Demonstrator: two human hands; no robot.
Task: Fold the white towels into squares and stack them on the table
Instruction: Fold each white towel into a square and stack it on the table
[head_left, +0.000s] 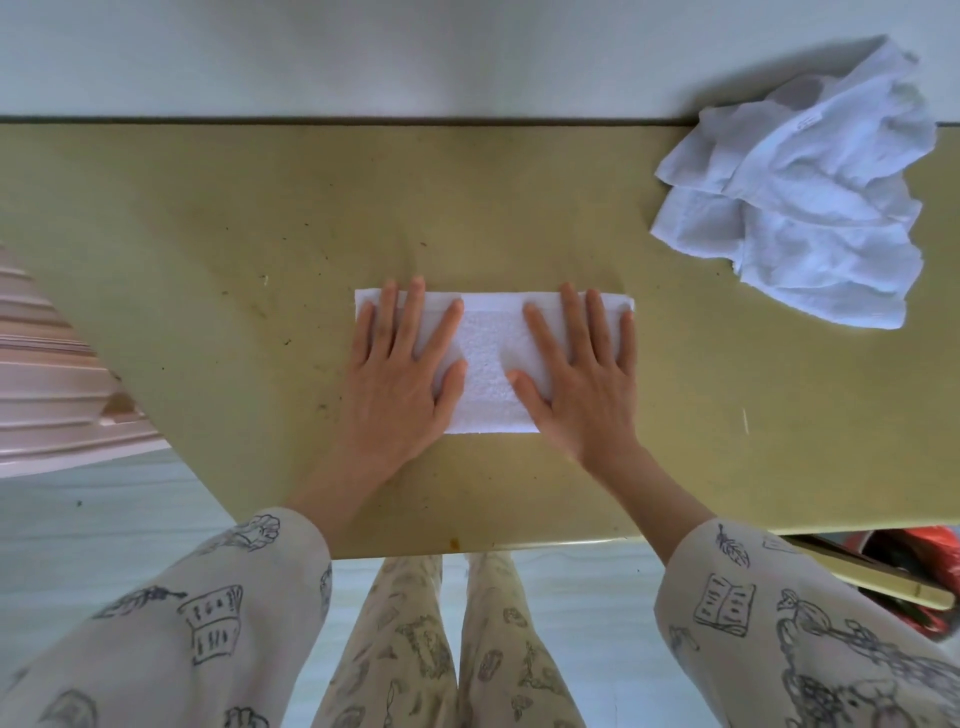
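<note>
A white towel (488, 358) folded into a rectangle lies flat in the middle of the olive table (208, 234). My left hand (402, 374) presses on its left half with fingers straight and spread. My right hand (582, 374) lies flat on its right half the same way. Only the strip between the hands and the far edge of the towel show. A heap of crumpled white towels (800, 192) sits at the table's far right corner, apart from both hands.
A pale wall runs behind the table's far edge. A pink slatted plastic object (57, 374) stands left of the table. Something red (919, 561) lies under the table's right side. My legs stand at the near edge.
</note>
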